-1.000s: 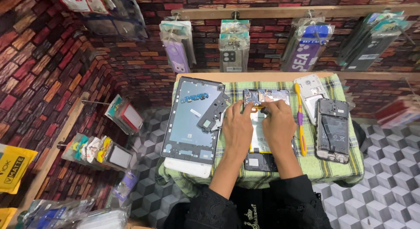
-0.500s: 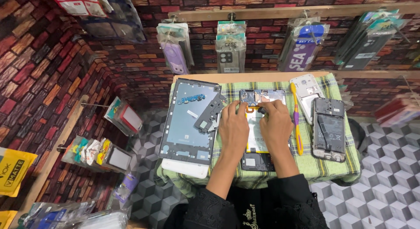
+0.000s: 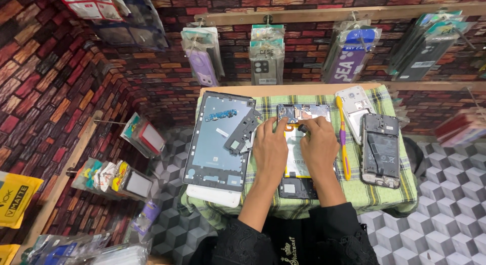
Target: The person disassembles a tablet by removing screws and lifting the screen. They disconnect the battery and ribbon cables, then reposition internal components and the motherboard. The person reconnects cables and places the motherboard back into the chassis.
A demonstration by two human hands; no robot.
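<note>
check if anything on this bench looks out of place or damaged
Nothing looks spilled or broken. The opened phone under both hands, the large tablet frame and the second opened phone have their insides exposed. One loose dark internal part lies askew across the tablet frame. The yellow and purple tool lies straight.

Lighting even, bright, diffuse, from overhead; no hard shadows. Soft shadow only under hands on checkered cloth (image 3: 377, 194). Mild glare on plastic-wrapped cases (image 3: 267, 54) hanging on brick wall (image 3: 45, 82), also on tablet frame (image 3: 217, 141). Wide-angle lens: strong barrel distortion, wall and wooden rail (image 3: 324, 14) bend toward edges. Centre sharp, corners softer, bottom-left packets (image 3: 76, 250) smeared. Colours saturated, slight compression noise.
</note>
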